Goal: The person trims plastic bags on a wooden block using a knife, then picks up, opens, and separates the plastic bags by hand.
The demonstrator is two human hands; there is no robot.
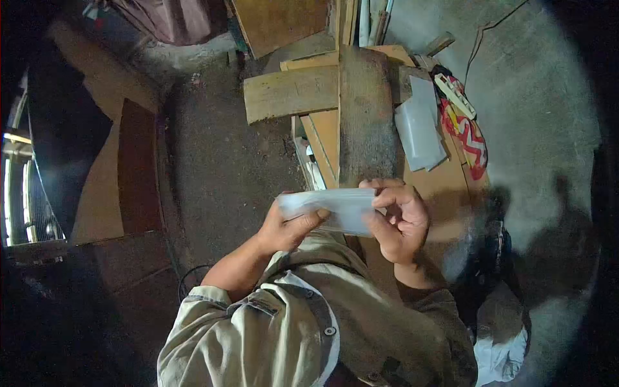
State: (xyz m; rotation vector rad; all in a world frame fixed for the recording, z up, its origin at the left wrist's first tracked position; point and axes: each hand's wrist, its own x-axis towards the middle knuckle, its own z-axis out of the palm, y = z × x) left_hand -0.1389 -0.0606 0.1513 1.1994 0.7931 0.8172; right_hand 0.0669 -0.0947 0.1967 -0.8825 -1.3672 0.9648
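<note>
Between my two hands is a whitish translucent stack of thin sheets or bags (pixel 348 218), held in front of my body and partly blurred. My left hand (pixel 288 227) grips its left end, with the thumb lying on top. At the right end, my right hand (pixel 401 219) pinches the edge between thumb and curled fingers. Beyond the stack stands a worn wooden plank (pixel 366 122). More translucent sheets (pixel 420 135) lie to the right of that plank.
A curved wooden board (pixel 290 95) crosses left of the plank. At the right are a red and yellow cloth (pixel 469 138) and a cream plastic strip (pixel 455 97) on cardboard (pixel 442 209). Dark cloth hangs at far left; a concrete wall (pixel 535 116) rises at right.
</note>
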